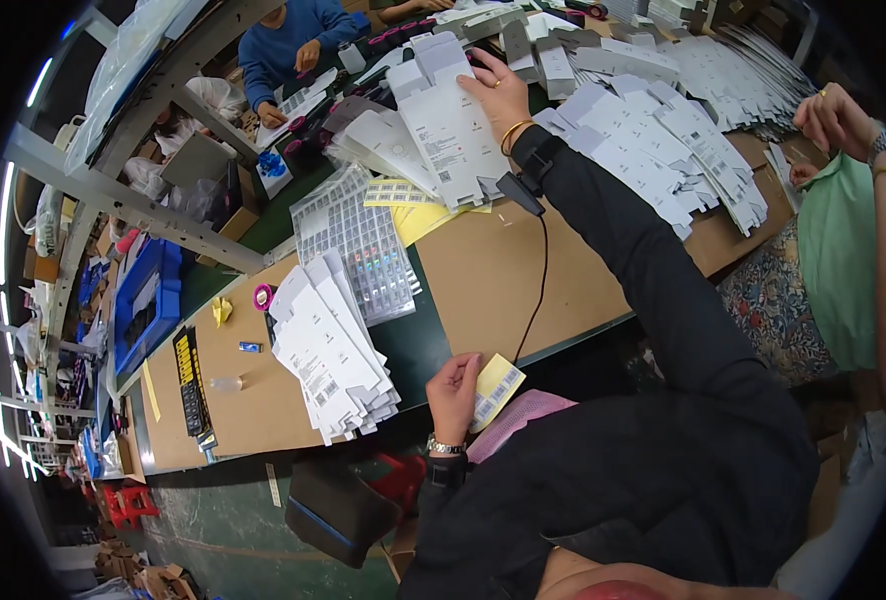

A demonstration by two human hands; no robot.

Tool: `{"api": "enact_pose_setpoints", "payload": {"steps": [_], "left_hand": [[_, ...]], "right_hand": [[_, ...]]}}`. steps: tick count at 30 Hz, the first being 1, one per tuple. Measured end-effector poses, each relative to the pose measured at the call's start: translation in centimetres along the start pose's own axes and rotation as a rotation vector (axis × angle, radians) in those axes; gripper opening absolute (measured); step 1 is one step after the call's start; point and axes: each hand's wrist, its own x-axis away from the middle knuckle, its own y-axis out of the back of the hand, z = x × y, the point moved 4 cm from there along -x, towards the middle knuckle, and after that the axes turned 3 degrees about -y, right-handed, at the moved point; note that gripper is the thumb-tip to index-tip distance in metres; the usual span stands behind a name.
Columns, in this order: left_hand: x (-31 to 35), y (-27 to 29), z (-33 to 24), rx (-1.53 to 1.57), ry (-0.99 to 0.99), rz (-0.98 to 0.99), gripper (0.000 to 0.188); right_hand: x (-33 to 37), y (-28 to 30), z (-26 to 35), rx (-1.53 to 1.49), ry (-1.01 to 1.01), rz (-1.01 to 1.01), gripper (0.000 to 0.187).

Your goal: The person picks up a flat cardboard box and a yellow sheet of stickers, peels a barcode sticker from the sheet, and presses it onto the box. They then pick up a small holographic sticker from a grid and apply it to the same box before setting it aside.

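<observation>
Low in front of me, my left hand (453,397) is closed around the edge of a small yellow label sheet (497,388) with printed stickers. My right arm reaches far forward. There my right hand (499,97) pinches the right edge of an unfolded white carton (447,135), its thumb lying on the printed face. More flat cartons (375,140) lie under and left of that one. Below it are a yellow sheet (418,222) and a silvery sticker sheet (351,235). A black cable (543,290) runs from a small black device (519,196) near my right wrist.
A fanned pile of flat white cartons (328,350) sits at the near left. Larger carton piles (653,140) spread to the right. A blue bin (148,300) and a metal frame post (143,195) stand left. One co-worker in blue (288,50) sits opposite; another in green (843,250) is at right.
</observation>
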Motion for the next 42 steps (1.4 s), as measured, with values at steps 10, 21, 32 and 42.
{"api": "enact_pose_setpoints", "payload": {"steps": [10, 21, 32, 42], "left_hand": [[1.4, 0.0, -4.4, -0.174, -0.096, -0.035, 0.019], [0.2, -3.6, -13.8, -0.952, -0.632, 0.038, 0.015], [1.2, -6.3, -12.4, -1.274, -0.641, 0.16, 0.014], [1.8, -5.6, -13.1, -1.105, -0.643, 0.15, 0.013]], "right_hand": [[12.1, 1.1, 11.3, -0.135, 0.055, 0.242, 0.053], [26.6, 14.5, 5.2, 0.402, -0.238, 0.173, 0.036], [29.1, 14.7, 7.2, 0.341, -0.087, 0.328, 0.035], [29.5, 14.6, 6.2, 0.288, -0.273, 0.325, 0.038]]}}
